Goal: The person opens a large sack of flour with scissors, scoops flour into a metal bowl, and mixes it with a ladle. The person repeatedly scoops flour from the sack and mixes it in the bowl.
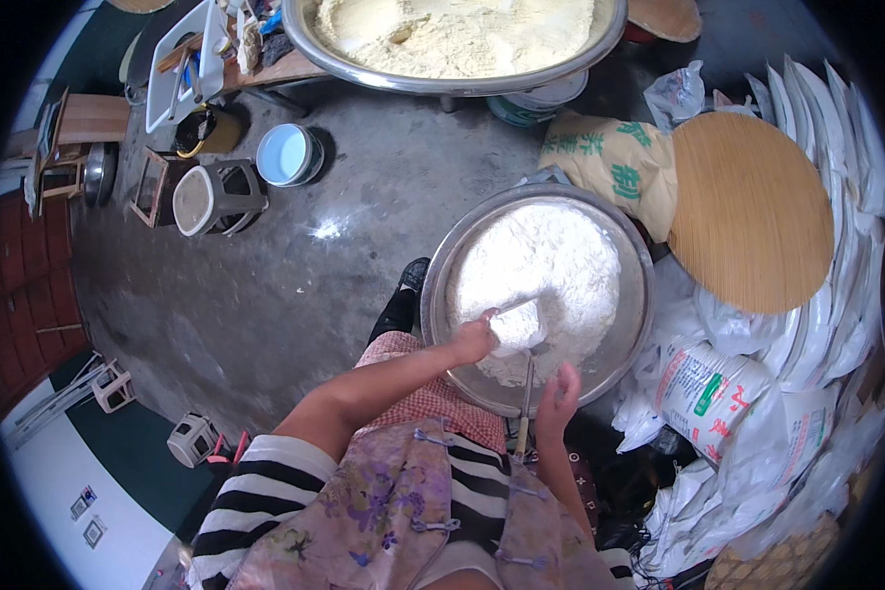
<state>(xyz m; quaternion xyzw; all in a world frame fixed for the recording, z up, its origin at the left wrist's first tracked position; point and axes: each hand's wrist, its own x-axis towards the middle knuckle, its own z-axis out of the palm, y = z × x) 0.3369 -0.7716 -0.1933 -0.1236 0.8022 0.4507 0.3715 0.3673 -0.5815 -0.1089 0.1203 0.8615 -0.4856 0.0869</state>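
My left hand (476, 341) grips a small scoop or box-like container (518, 330) heaped with white powder. It is held over a wide steel basin (640, 295) full of white powder (538, 247), probably flour. My right hand (560, 402) is raised above the near right rim of the basin, holding nothing, with its fingers partly spread. Just left of it, a long-handled metal tool (527, 402) leans across the near rim, its wooden grip towards my body. The working end of that tool is partly hidden by the scoop.
A larger steel basin (442, 87) of yellowish powder stands ahead. On the right are a round slatted mat (752, 214), a brown paper sack (605, 158) and white sacks (715, 398). A plastic stool (195, 199) and a bucket (287, 156) stand on the concrete floor (214, 295) to the left.
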